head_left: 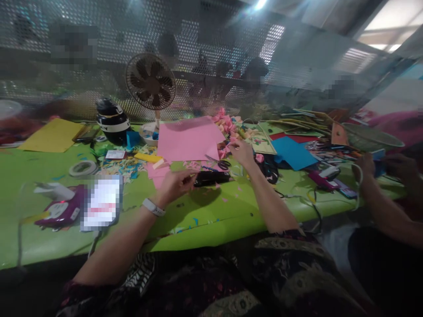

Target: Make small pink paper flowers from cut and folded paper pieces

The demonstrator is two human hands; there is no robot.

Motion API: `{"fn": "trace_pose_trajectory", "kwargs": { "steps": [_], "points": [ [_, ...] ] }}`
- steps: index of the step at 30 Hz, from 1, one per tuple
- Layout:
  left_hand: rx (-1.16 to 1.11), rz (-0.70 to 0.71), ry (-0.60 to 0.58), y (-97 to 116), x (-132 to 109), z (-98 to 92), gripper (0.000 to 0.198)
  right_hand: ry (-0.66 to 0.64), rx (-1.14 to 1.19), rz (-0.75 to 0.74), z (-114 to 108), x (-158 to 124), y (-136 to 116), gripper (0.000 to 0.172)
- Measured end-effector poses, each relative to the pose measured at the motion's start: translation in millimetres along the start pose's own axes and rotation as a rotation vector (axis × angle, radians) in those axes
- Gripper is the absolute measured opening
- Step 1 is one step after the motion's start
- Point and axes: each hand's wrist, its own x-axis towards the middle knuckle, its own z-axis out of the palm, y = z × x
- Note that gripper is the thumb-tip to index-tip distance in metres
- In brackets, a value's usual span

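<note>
My left hand (pixel 176 184), with a white band at the wrist, has its fingers closed at the left end of a black stapler-like object (pixel 212 178) on the green table. My right hand (pixel 241 152) reaches to the edge of a pile of folded pink paper pieces (pixel 224 123), its fingertips pressed together; what they hold, if anything, is too small to tell. Between and beyond my hands lies a pink sheet (pixel 188 138). Dark-handled scissors (pixel 223 164) rest on its lower right corner.
A fan (pixel 151 81) and black bottle (pixel 113 123) stand behind. A tape roll (pixel 83 168), purple device (pixel 62 211) and phone (pixel 102 202) lie left. Blue paper (pixel 293 152) is right, near another person's hands (pixel 366 167). Paper scraps (pixel 128 169) litter the table.
</note>
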Motion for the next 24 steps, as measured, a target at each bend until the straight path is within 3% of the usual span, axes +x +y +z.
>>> {"fn": "trace_pose_trajectory", "kwargs": {
  "steps": [5, 9, 12, 16, 24],
  "points": [
    [0.023, 0.233, -0.078, 20.2, -2.6, 0.4, 0.025, -0.091, 0.225, -0.300, -2.1, -10.3, -48.2, 0.022],
    [0.021, 0.437, -0.032, 28.4, -5.0, 3.5, 0.022, -0.318, 0.258, -0.614, 7.0, -16.6, -109.7, 0.023],
    [0.047, 0.526, 0.010, 29.4, -7.1, 6.3, 0.022, -0.522, 0.099, -0.794, 26.8, -22.8, -154.6, 0.024],
    [0.095, 0.555, -0.011, 25.4, -9.1, 9.6, 0.025, -0.690, -0.123, -0.895, 57.3, -30.9, -194.1, 0.026],
    [0.053, 0.499, -0.076, 24.3, -5.7, 6.7, 0.026, -0.651, -0.353, -0.940, 89.4, -32.3, -228.0, 0.035]
  ]
}}
